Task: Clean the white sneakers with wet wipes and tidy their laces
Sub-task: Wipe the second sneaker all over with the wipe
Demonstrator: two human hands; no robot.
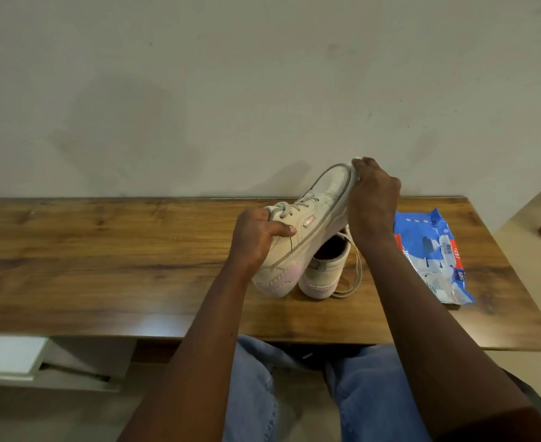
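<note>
Desk [103,250], right of centre: sneaker [320,218] tilted, toe up, heel low | left hand [256,237] grasps its collar, thumb on side | right hand [374,199] curled over toe, clutching wipe [356,161] | second sneaker [326,266] flat beneath, lace [355,279] loose | pack [435,250] at right edge.

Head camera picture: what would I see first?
The raised sneaker in the middle, tilted toe-up. The left hand grips its laced side and the right hand curls over its toe, with something white, perhaps a wipe, at the fingertips. The other sneaker stands on the table just beneath it, and a blue wipes pack lies to the right.
</note>
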